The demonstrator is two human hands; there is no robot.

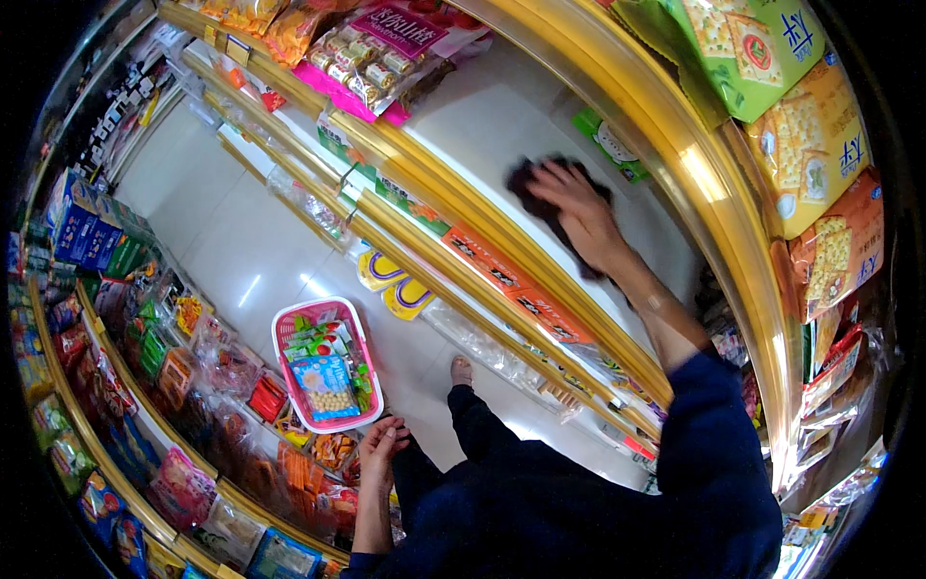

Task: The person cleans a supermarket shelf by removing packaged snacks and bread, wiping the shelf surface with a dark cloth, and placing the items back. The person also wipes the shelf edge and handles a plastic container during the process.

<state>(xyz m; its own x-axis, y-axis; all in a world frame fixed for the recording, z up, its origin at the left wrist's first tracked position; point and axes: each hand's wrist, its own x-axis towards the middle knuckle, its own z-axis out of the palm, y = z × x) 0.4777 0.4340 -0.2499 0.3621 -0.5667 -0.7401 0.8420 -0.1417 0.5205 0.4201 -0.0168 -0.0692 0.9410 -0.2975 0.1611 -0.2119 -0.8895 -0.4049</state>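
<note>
My right hand (576, 201) lies over a dark, crumpled cloth (540, 198) on a bare white shelf board (482, 106). The hand and cloth are somewhat blurred; the fingers press down on the fabric. Beside them a green packet (612, 145) leans at the back of the board. My left hand (384, 446) hangs low over the aisle with its fingers curled in toward the thumb, and nothing shows in it. Close to it, a pink and white plastic basket (370, 372) stands on the floor, holding a blue packet (324, 387) and several green packets.
A yellow shelf edge (743, 232) curves above my right arm, with cracker packs (810, 135) on that upper shelf. A pink bag of wrapped sweets (376, 58) lies at the cleaned board's far left end. Packed snack shelves (183, 482) line the aisle's left side.
</note>
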